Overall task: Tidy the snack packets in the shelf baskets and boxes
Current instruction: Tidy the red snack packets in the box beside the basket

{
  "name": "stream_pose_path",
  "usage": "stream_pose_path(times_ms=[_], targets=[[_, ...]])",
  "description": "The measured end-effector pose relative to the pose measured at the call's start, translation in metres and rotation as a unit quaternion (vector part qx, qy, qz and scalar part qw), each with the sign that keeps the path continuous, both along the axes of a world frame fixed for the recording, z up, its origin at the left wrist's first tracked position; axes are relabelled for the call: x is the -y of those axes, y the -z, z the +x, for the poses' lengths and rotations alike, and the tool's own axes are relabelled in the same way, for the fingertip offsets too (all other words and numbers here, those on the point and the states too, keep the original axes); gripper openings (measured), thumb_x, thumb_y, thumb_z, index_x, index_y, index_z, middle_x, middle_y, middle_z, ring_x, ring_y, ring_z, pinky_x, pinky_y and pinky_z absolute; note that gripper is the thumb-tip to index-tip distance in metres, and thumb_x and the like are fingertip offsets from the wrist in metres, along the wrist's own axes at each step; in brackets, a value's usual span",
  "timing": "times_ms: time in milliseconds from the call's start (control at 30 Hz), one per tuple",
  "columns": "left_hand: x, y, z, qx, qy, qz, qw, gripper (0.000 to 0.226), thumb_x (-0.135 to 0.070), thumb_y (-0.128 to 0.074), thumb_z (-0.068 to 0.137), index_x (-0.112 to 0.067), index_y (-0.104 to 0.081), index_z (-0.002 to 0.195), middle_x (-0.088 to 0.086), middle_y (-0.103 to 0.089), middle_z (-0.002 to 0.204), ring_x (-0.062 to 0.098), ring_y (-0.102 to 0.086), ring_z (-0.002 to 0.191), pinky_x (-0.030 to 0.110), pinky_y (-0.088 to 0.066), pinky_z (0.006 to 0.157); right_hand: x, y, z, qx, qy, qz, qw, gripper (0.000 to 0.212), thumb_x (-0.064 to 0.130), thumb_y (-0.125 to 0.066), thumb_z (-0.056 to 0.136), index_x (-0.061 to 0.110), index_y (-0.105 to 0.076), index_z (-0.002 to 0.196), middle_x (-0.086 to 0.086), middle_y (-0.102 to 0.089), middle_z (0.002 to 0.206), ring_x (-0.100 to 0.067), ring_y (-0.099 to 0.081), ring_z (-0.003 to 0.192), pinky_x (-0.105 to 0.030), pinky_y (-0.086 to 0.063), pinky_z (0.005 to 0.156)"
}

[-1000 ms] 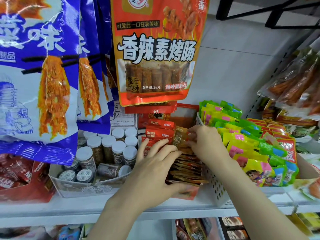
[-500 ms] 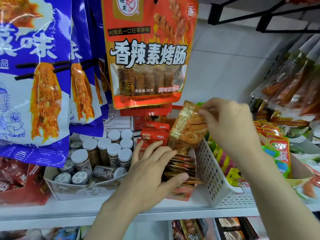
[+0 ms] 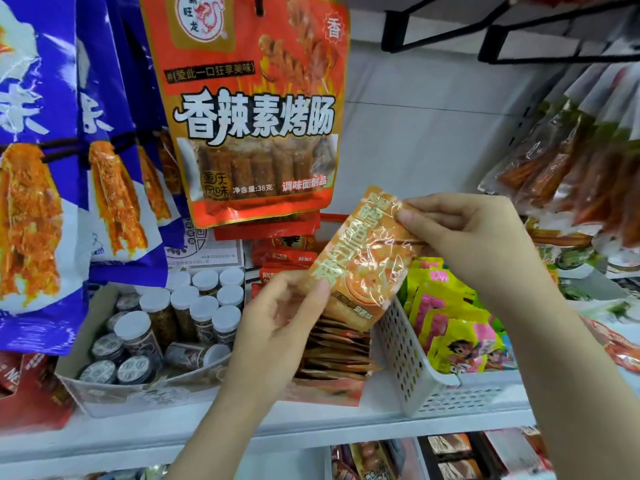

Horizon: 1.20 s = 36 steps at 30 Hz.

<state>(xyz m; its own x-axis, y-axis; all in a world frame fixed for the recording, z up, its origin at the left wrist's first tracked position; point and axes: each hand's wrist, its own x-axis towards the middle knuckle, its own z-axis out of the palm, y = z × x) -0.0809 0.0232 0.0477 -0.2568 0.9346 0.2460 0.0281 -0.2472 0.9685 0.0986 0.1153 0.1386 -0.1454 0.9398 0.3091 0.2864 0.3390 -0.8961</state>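
An orange snack packet (image 3: 363, 261) is held tilted in mid-air above the shelf. My right hand (image 3: 474, 244) pinches its upper right corner and my left hand (image 3: 277, 320) grips its lower left edge. Below it a row of the same orange packets (image 3: 339, 351) stands on edge in a red-orange box (image 3: 325, 393). To the right, a white perforated basket (image 3: 408, 362) holds green, yellow and pink packets (image 3: 457, 327).
A cardboard tray (image 3: 114, 393) of white-capped jars (image 3: 194, 310) sits left of the box. Blue bags (image 3: 41, 168) and a large orange bag (image 3: 249, 109) hang overhead. Clear bags of orange strips (image 3: 588, 161) hang at right. The white shelf edge (image 3: 311, 427) runs across the front.
My right hand pulled one orange packet up out of the row. My left hand left the stacked packets and rose to grip the packet's lower edge.
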Motion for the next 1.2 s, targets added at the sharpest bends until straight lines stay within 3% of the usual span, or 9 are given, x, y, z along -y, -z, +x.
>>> stream_pose_path(times_ms=[100, 233, 367, 767, 833, 900, 967, 1100, 1200], targets=[[0.003, -0.006, 0.001, 0.093, 0.059, -0.016, 0.994, 0.026, -0.046, -0.067, 0.074, -0.025, -0.072, 0.090, 0.007, -0.073, 0.082, 0.015, -0.067, 0.068, 0.021, -0.053, 0.058, 0.003, -0.003, 0.001, -0.022, -0.029, -0.014, 0.999, 0.009, 0.012, -0.072, 0.085, 0.019, -0.075, 0.090, 0.003, -0.076, 0.074, -0.009, -0.072, 0.068, -0.017, -0.057, 0.061], [0.004, -0.005, 0.004, 0.027, 0.041, 0.011, 0.999, 0.017, -0.033, -0.065, 0.083, -0.022, -0.073, 0.074, 0.004, -0.069, 0.064, 0.014, -0.064, 0.056, 0.020, -0.051, 0.054, 0.009, -0.001, 0.000, -0.080, -0.077, -0.074, 0.991, 0.014, 0.016, -0.072, 0.084, 0.012, -0.075, 0.098, -0.004, -0.077, 0.082, -0.013, -0.074, 0.076, -0.018, -0.057, 0.067], [0.006, -0.003, 0.003, 0.026, 0.022, 0.004, 0.999, 0.017, -0.031, -0.063, 0.086, -0.020, -0.075, 0.080, 0.008, -0.072, 0.068, 0.017, -0.068, 0.058, 0.017, -0.052, 0.057, 0.010, 0.002, -0.002, -0.081, -0.106, -0.113, 0.985, 0.023, 0.008, -0.074, 0.079, 0.006, -0.073, 0.102, -0.008, -0.077, 0.089, -0.022, -0.074, 0.086, -0.026, -0.059, 0.079], [0.009, -0.003, -0.002, 0.011, 0.091, -0.008, 0.996, 0.022, -0.035, -0.059, 0.090, -0.020, -0.075, 0.092, 0.008, -0.076, 0.088, 0.020, -0.073, 0.078, 0.021, -0.056, 0.069, 0.006, 0.003, 0.001, -0.120, -0.114, -0.136, 0.977, 0.037, 0.012, -0.075, 0.072, 0.006, -0.069, 0.108, -0.011, -0.076, 0.091, -0.022, -0.074, 0.086, -0.026, -0.059, 0.074], [0.007, -0.004, -0.004, 0.145, 0.133, -0.037, 0.980, 0.038, -0.042, -0.054, 0.092, -0.014, -0.072, 0.111, 0.008, -0.075, 0.103, 0.019, -0.072, 0.093, 0.025, -0.057, 0.075, 0.007, 0.003, 0.000, -0.158, -0.144, -0.150, 0.965, 0.038, 0.012, -0.074, 0.070, 0.002, -0.069, 0.106, -0.013, -0.076, 0.094, -0.022, -0.073, 0.087, -0.028, -0.059, 0.076], [0.008, -0.010, -0.005, 0.308, 0.221, -0.075, 0.922, 0.063, -0.056, -0.044, 0.094, -0.007, -0.061, 0.130, 0.016, -0.066, 0.125, 0.026, -0.065, 0.113, 0.036, -0.056, 0.088, 0.011, 0.004, -0.004, -0.196, -0.203, -0.173, 0.943, 0.032, 0.009, -0.071, 0.071, 0.003, -0.070, 0.102, -0.014, -0.075, 0.096, -0.021, -0.072, 0.086, -0.029, -0.059, 0.077], [0.011, -0.012, -0.005, 0.361, 0.292, -0.091, 0.881, 0.070, -0.060, -0.046, 0.092, -0.005, -0.058, 0.133, 0.022, -0.060, 0.131, 0.033, -0.062, 0.117, 0.042, -0.051, 0.098, 0.016, 0.007, -0.011, -0.212, -0.266, -0.188, 0.921, 0.027, 0.006, -0.068, 0.073, 0.005, -0.070, 0.100, -0.012, -0.074, 0.094, -0.019, -0.071, 0.085, -0.030, -0.059, 0.079], [0.011, -0.009, -0.003, 0.385, 0.288, -0.104, 0.871, 0.046, -0.029, -0.082, 0.076, -0.005, -0.071, 0.114, 0.009, -0.070, 0.092, 0.015, -0.068, 0.073, 0.026, -0.058, 0.069, 0.019, 0.012, -0.020, -0.198, -0.295, -0.171, 0.919, 0.033, 0.005, -0.067, 0.074, 0.007, -0.070, 0.107, -0.013, -0.073, 0.099, -0.019, -0.070, 0.088, -0.029, -0.058, 0.080], [0.007, -0.011, -0.004, 0.302, 0.158, -0.123, 0.932, 0.034, -0.031, -0.077, 0.067, -0.015, -0.078, 0.097, 0.004, -0.075, 0.088, 0.010, -0.070, 0.070, 0.021, -0.055, 0.058, 0.015, 0.010, -0.016, -0.181, -0.249, -0.182, 0.934, 0.037, 0.018, -0.063, 0.083, 0.006, -0.067, 0.117, -0.020, -0.070, 0.112, -0.023, -0.070, 0.098, -0.033, -0.059, 0.083]])
